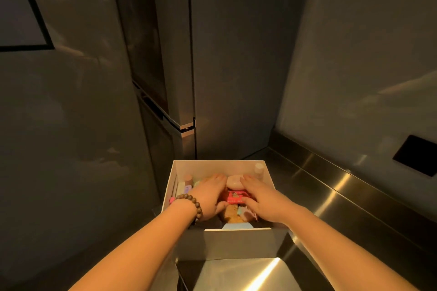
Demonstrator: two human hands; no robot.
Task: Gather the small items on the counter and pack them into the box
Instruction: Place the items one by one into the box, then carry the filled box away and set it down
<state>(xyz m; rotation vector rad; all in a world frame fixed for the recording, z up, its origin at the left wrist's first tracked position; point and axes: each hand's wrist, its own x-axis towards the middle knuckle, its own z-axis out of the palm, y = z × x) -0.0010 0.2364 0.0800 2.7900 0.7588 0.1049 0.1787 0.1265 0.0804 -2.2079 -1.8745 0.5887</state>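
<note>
Dim kitchen corner, dark glossy cupboard doors [71, 125] on the left and in the middle, grey wall on the right with a black socket plate [417, 155]. Steel counter [331, 196] along the right and bottom, shiny, with bright streaks of light. On the counter, near the cupboard, an open white box [222, 241], lid off, already quite full of small things.

Both forearms reaching in from below, palms down, inside the box. Left hand [209, 195] spread flat over the left part of the contents, fingers loose and not closed on anything, thumb tucked under beside a red packet [235, 197]. On the left wrist a bracelet [189, 204] of brown wooden beads. Right hand [262, 201] likewise flat and spread, fingertips touching a round pink soap [234, 182], thumb against the red packet; not closed around either.

Between the hands: soap behind, red packet in the centre, something brown and lumpy [233, 215] in front. Small pink bottle [188, 179] upright in the back left corner, pale bottle [259, 169] in the back right.
</note>
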